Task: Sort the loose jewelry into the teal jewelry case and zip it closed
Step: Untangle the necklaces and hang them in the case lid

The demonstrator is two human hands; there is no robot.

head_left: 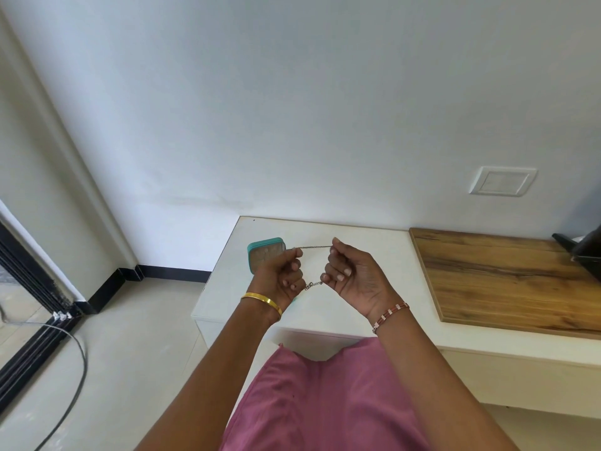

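Observation:
The teal jewelry case (264, 249) lies open on the white table (367, 242), its beige inside facing up; my left hand hides most of it. A thin silver chain (314, 247) is stretched between my two hands, raised above the table. My left hand (282, 277) pinches one end and my right hand (353, 271) pinches the other. The clasp end (313, 284) hangs low between the hands. A gold bangle sits on my left wrist and a beaded bracelet on my right wrist.
A wooden board (500, 275) covers the table's right part, with a dark object (585, 252) at its far right edge. A white wall stands behind the table. A grey cable (76, 369) lies on the tiled floor at left by a sliding door track.

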